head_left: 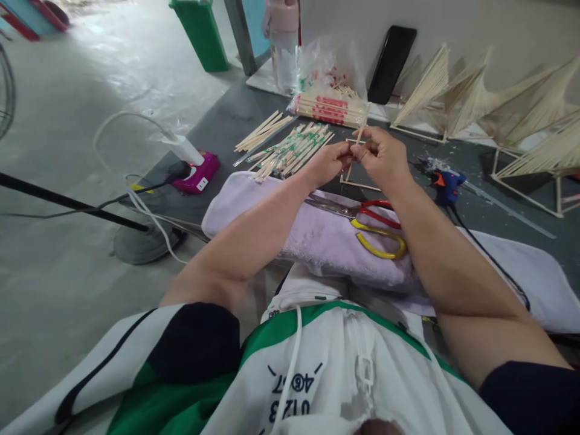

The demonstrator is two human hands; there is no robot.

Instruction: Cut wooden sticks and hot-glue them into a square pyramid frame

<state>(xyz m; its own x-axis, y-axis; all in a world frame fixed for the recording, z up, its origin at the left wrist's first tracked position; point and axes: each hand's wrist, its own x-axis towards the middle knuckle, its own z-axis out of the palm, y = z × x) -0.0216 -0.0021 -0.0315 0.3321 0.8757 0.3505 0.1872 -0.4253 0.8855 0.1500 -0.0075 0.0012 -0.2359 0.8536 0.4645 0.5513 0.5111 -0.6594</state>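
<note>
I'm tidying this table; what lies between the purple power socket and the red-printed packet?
The head view shows loose sticks, a clear strip and green-marked sticks.

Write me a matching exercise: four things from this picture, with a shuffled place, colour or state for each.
Things:
1. scissors
2. phone
3. power strip
4. upright stick

Descriptions:
A. held in the right hand
B. magenta
C. lying on the lilac towel
D. propped against the wall

Pairs: 1-C, 2-D, 3-B, 4-A

A phone [392,64] leans against the wall [475,24] — a bottle [283,48] nearby.
</note>
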